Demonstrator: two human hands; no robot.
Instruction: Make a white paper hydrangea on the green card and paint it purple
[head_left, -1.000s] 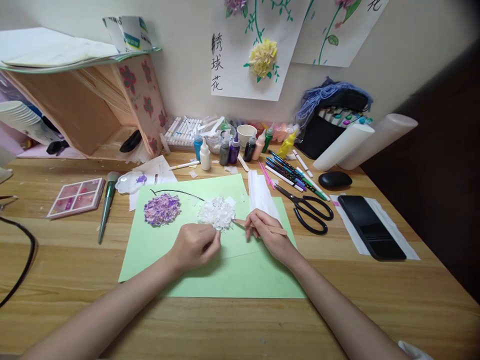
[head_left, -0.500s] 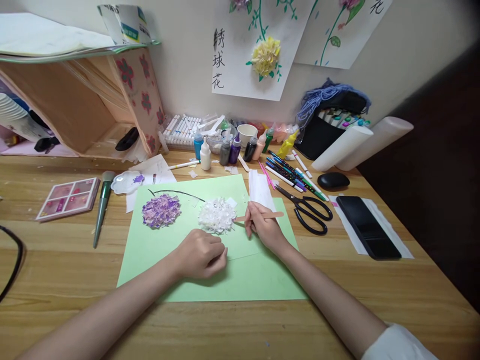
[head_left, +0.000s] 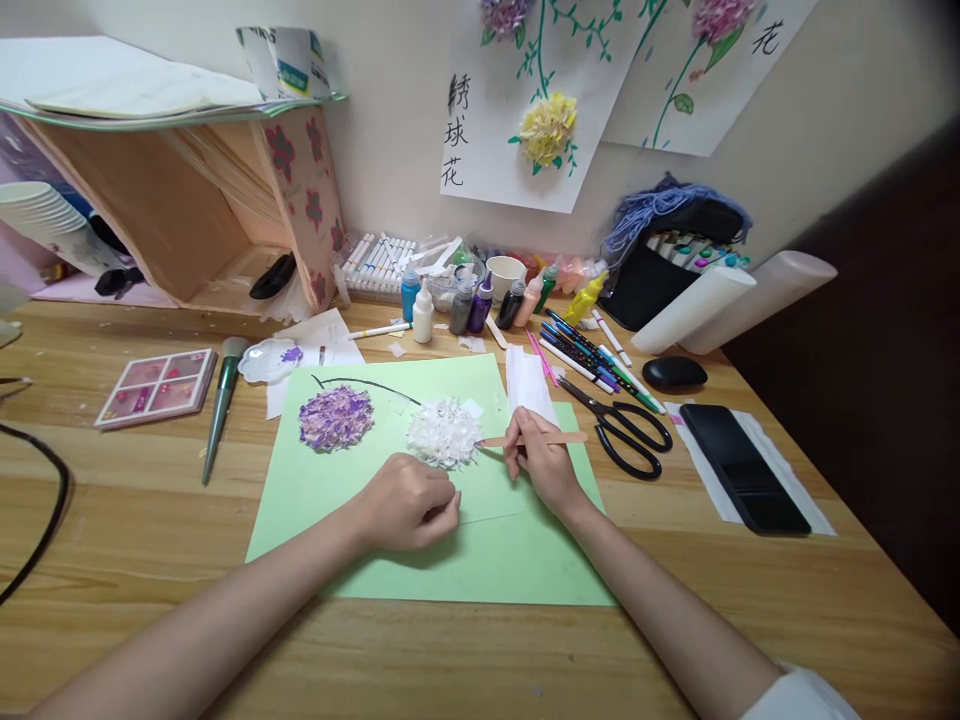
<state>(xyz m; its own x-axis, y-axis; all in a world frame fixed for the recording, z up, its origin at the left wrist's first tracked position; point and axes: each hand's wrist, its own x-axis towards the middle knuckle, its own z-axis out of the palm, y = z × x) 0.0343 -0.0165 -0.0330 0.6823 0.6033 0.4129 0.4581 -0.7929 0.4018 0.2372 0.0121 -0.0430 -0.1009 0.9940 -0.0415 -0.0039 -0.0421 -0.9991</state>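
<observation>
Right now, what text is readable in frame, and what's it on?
"绣球花": black, vertical, on the left wall poster.
"花": on the right wall poster, the only character in view there.
On the leaflet atop the shelf: print blurred.
On the paint bottles and markers: too small.
On the wooden stick in the right hand: no marking visible.

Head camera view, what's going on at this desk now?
A person is working on a light green paper sheet lying on a wooden desk. The right hand holds a thin wooden craft stick in its grip, the tip at the right edge of a white crumpled-paper flower cluster. The left hand rests curled shut on the sheet below that cluster; whether it holds anything is unclear. A purple paper flower cluster sits to the left, black-handled scissors to the right.
</observation>
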